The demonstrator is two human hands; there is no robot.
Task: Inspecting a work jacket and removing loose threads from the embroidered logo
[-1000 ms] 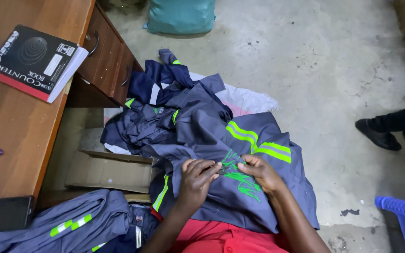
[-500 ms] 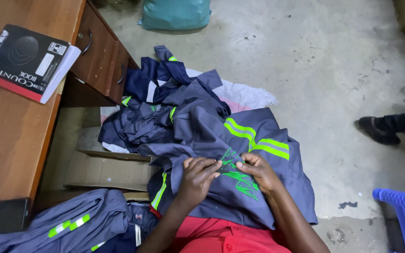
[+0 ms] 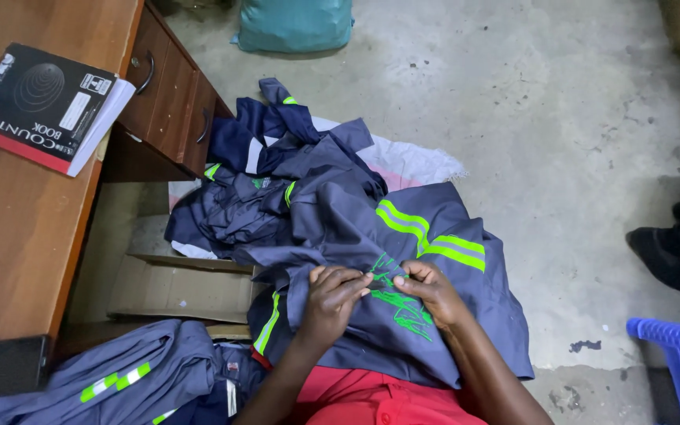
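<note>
Both hands (image 3: 379, 295) pinching green-embroidered grey garment (image 3: 434, 330)

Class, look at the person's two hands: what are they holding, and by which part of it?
Both the left hand and right hand pinch the grey garment on the lap at its green embroidered patch.

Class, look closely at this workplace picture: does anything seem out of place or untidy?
Yes. Grey-blue work garments lie heaped on the bare concrete floor over a flattened cardboard box, while both hands pick at another garment's green embroidery.
</note>
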